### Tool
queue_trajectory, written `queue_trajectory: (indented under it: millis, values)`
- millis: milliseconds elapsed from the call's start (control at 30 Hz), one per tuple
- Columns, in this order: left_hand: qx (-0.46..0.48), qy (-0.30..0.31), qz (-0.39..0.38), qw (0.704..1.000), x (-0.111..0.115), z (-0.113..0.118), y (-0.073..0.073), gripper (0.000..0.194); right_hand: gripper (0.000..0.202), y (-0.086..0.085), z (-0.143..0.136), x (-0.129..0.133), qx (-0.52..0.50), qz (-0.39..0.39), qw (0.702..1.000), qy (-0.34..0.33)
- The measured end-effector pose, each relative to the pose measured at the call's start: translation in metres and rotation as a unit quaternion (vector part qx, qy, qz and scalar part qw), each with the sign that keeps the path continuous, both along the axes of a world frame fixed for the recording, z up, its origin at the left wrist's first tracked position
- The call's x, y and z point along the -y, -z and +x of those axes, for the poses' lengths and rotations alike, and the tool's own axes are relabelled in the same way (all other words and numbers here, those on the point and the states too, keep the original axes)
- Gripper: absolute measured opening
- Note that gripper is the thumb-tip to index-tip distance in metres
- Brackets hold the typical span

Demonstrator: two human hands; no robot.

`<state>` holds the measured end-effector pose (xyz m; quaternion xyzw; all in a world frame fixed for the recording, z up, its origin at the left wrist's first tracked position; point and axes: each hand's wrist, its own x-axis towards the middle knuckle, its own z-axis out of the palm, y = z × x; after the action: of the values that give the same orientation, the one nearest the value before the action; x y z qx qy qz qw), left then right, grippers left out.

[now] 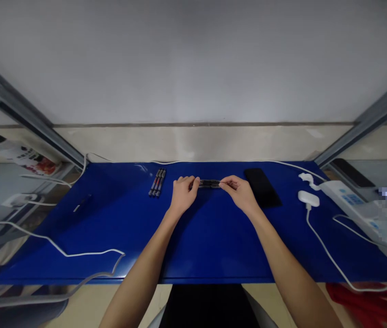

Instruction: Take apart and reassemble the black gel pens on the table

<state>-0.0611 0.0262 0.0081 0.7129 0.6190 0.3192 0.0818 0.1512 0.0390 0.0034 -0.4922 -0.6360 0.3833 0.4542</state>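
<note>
Dark pens [209, 183] lie crosswise between my two hands near the middle of the blue table. My left hand [183, 193] is closed on the left end of the pens, its thumb towards the inside. At their right end, the thumb and fingertips of my right hand [237, 189] pinch a pen. How many pens are gripped I cannot tell, as the fingers cover both ends. Left of my left hand, 3 similar pens [157, 182] rest side by side, pointing away from me. A black phone [262, 187] lies just right of my right hand.
The blue table [118, 218] ends at a wall. To the right are a white earphone case [308, 198] on a cable and a white power strip [353, 205]. On the left lie a dark pen-like item [82, 203] and a white cable [87, 253]; a bottle [25, 155] stands beyond.
</note>
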Motion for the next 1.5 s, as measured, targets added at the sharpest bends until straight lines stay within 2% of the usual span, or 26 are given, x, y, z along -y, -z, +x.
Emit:
queue_trajectory:
  millis: [67,233,400,500,667,767,867,967,1100,1233,1367,1500]
  values:
    - [0.002,0.0,-0.003,1.0,0.0,0.0,0.0,0.042,0.027,0.0,0.0,0.0,-0.008,0.0,1.0,0.002]
    - [-0.003,0.011,-0.001,1.0,0.0,0.003,0.001,0.043,0.041,-0.005,0.002,0.003,0.045,-0.022,0.999,0.0]
    - [-0.025,0.013,0.0,1.0,0.001,0.003,0.002,0.043,0.025,-0.004,0.0,0.002,0.0,0.017,1.0,0.006]
    - [-0.055,0.045,0.007,0.997,0.004,0.005,0.002,0.041,0.025,-0.005,-0.005,0.006,0.025,0.034,0.999,0.004]
    - [-0.076,0.128,-0.001,0.989,0.01,0.014,0.003,0.039,0.024,-0.009,-0.019,0.018,0.101,0.071,0.991,-0.047]
    - [-0.069,0.141,-0.005,0.988,0.01,0.016,0.003,0.04,0.024,-0.01,-0.022,0.019,0.103,0.058,0.991,-0.067]
    - [-0.066,0.126,-0.006,0.99,0.009,0.014,0.002,0.04,0.03,-0.007,-0.017,0.014,0.081,0.028,0.994,-0.071]
    - [-0.057,0.093,-0.01,0.994,0.007,0.012,0.002,0.04,0.042,0.0,-0.006,0.003,0.093,0.04,0.995,-0.013]
    - [-0.054,0.057,-0.022,0.997,0.006,0.011,0.003,0.043,0.032,0.014,0.01,-0.005,0.234,0.052,0.965,0.105]
    - [-0.061,0.039,-0.024,0.997,0.006,0.011,0.005,0.044,0.025,0.02,0.013,-0.002,0.35,0.03,0.928,0.127]
    - [-0.063,0.015,-0.019,0.998,0.005,0.01,0.006,0.042,0.016,0.013,0.009,0.003,0.421,0.018,0.892,0.163]
    - [-0.057,-0.013,-0.014,0.998,0.004,0.008,0.007,0.041,0.014,0.008,0.007,0.006,0.432,0.003,0.882,0.189]
